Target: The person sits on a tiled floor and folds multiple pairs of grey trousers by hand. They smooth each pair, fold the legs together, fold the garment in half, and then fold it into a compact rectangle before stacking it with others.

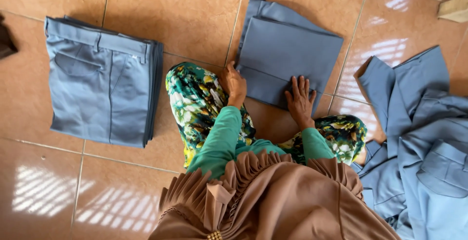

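A folded pair of grey-blue trousers (pixel 287 50) lies on the tiled floor in front of my knees. My left hand (pixel 234 84) rests on its near left corner, fingers curled over the edge. My right hand (pixel 300 101) lies flat on the near edge, fingers spread. Both arms wear green sleeves, and a brown pleated scarf hangs below them.
A neat stack of folded grey-blue trousers (pixel 100 81) sits on the floor to the left. A loose heap of unfolded grey-blue trousers (pixel 424 137) lies at the right. A pale wooden piece (pixel 456 8) shows at the top right corner. The floor is glossy orange tile (pixel 48 186).
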